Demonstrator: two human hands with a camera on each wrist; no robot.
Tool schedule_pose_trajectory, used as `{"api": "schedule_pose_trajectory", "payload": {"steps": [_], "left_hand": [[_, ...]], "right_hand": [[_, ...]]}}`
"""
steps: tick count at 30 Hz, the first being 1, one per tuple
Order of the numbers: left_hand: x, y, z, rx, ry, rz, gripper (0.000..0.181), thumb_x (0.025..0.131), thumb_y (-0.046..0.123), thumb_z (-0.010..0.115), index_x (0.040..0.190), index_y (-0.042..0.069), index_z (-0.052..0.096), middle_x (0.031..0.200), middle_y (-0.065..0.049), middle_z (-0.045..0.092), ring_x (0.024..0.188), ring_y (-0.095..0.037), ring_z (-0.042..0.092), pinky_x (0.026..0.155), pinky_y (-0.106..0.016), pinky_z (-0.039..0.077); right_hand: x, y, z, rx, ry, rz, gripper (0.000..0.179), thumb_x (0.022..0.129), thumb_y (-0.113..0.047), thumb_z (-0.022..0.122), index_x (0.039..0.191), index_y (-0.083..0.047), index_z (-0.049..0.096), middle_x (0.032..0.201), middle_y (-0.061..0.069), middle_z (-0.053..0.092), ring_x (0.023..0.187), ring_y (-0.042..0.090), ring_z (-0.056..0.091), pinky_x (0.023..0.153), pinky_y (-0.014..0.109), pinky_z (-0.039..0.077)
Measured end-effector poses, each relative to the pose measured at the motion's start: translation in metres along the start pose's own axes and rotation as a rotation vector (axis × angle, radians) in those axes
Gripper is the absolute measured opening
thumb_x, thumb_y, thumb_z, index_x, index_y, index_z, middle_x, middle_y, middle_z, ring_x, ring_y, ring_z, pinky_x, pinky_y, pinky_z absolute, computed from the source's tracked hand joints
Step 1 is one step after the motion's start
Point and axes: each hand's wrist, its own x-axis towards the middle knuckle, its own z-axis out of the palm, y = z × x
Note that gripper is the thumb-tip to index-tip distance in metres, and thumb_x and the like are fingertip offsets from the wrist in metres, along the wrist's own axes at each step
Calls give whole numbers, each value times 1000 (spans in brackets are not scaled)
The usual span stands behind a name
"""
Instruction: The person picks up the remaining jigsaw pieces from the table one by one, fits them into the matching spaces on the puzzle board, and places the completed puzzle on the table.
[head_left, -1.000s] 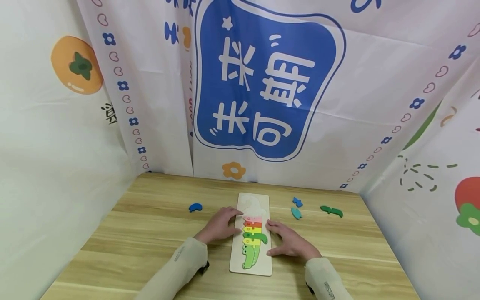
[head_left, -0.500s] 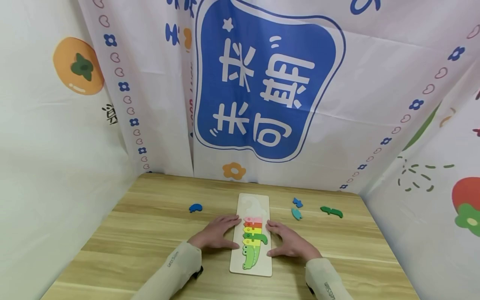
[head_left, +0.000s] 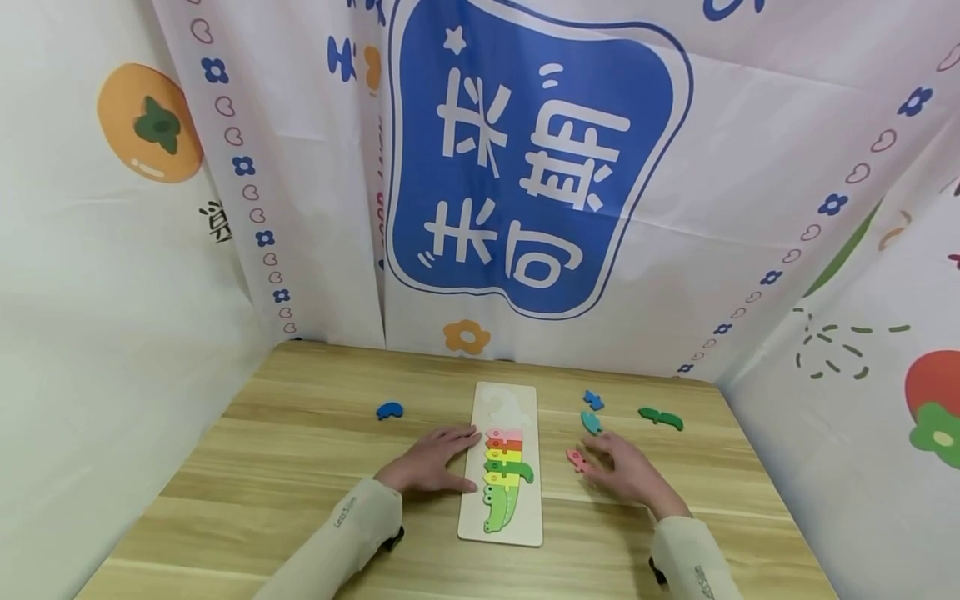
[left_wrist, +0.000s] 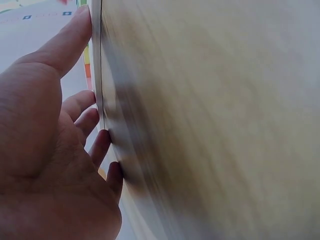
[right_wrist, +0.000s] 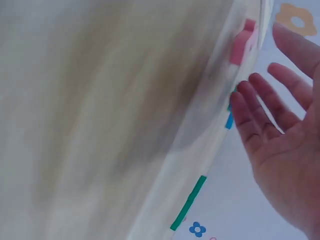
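Observation:
A pale wooden puzzle board [head_left: 501,525] lies in the middle of the table. A crocodile head [head_left: 495,507] and a column of coloured pieces fill its near part; the far part shows a bare recess [head_left: 506,407]. My left hand [head_left: 432,460] touches the board's left edge with fingers and thumb extended; the left wrist view shows the fingertips along that edge. My right hand [head_left: 628,471] is right of the board, fingers spread, with nothing gripped. Beside its fingers a pink puzzle piece [head_left: 577,460] lies on the table, also seen as a pink block [right_wrist: 242,46] in the right wrist view.
Beyond the right hand are a teal piece [head_left: 591,422], a blue piece [head_left: 593,400] and a green piece [head_left: 661,417]. Another blue piece [head_left: 389,410] lies left of the board. Printed cloth walls surround the wooden table [head_left: 315,467] on the back and sides.
My right hand has left the board's right edge and moved right. The pink piece beside it now shows. My left hand first shifted slightly left and its thumb spread nearer; it then stayed at the edge.

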Motion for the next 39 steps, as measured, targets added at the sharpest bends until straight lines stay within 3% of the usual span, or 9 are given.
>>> {"api": "schedule_pose_trajectory", "payload": {"steps": [6, 13, 21, 28, 34, 39], "left_hand": [[-1, 1, -1, 6, -2, -6, 90, 91, 57, 74, 163, 19, 35, 171, -5, 30, 156, -42, 24, 123, -66, 23], [-1, 1, -1, 12, -8, -4, 91, 91, 58, 73, 163, 18, 35, 171, -5, 29, 156, -42, 24, 123, -66, 23], [-2, 2, -2, 23, -12, -5, 90, 92, 57, 72, 163, 18, 34, 171, -6, 29, 156, -41, 24, 123, -65, 23], [-3, 2, -2, 35, -19, -3, 90, 93, 58, 71, 164, 18, 34, 171, -6, 28, 157, -41, 24, 123, -65, 23], [-2, 2, -2, 35, -26, -8, 90, 92, 58, 71, 164, 18, 33, 171, -6, 28, 157, -40, 23, 124, -65, 23], [-1, 2, -2, 40, -30, -8, 91, 92, 59, 71, 164, 18, 32, 171, -5, 28, 157, -39, 23, 124, -64, 23]], "right_hand": [[-3, 4, 5, -13, -23, -32, 56, 85, -16, 87, 137, -12, 68, 106, 1, 58, 90, 16, 52, 75, 30, 45], [2, 2, 11, -41, 16, -49, 44, 85, -11, 86, 127, -9, 74, 94, -2, 59, 81, 14, 52, 67, 23, 44], [4, 0, 12, -39, 51, 19, 21, 90, -9, 80, 111, -10, 80, 89, -2, 65, 78, 11, 54, 68, 26, 48], [6, -5, 8, -7, 123, 113, 23, 96, -12, 75, 118, -9, 77, 104, 4, 69, 86, 15, 57, 76, 33, 53], [6, -10, 6, 58, 227, 70, 27, 96, -10, 74, 123, -2, 73, 114, 13, 68, 94, 20, 68, 80, 37, 61], [7, -17, 7, 90, 353, 24, 27, 95, -12, 76, 120, 0, 74, 104, 10, 68, 93, 21, 69, 80, 33, 63]]}}
